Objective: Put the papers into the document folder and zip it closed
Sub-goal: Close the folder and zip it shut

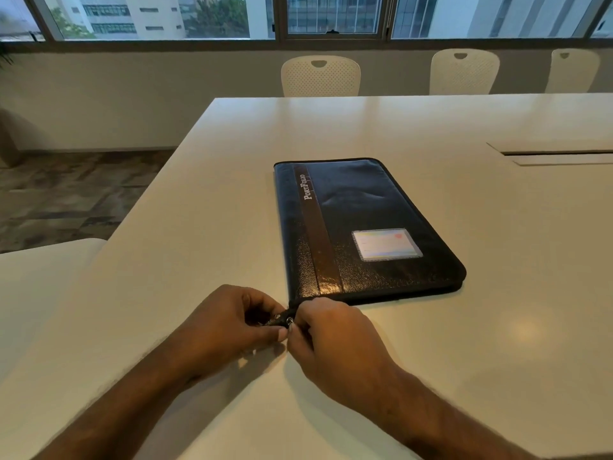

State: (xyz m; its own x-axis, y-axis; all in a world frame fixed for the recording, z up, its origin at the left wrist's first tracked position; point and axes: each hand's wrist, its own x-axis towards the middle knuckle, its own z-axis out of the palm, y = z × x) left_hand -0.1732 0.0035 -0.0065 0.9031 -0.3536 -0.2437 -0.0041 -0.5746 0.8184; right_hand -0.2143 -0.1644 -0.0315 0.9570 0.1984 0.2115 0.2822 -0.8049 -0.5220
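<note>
a closed black folder (361, 227) lies at frame centre on the table (199, 227). at its lower-left corner, the zip pull (290, 322) is pinched by the right hand (335, 340); the zip end (277, 319) is gripped by the left hand (229, 323).

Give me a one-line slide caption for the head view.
Both hands, left hand and right hand, pinch the zipper pull at the near corner of a closed black folder on a white table.

White table (431, 360); closed black document folder (361, 227) lying flat.
</note>
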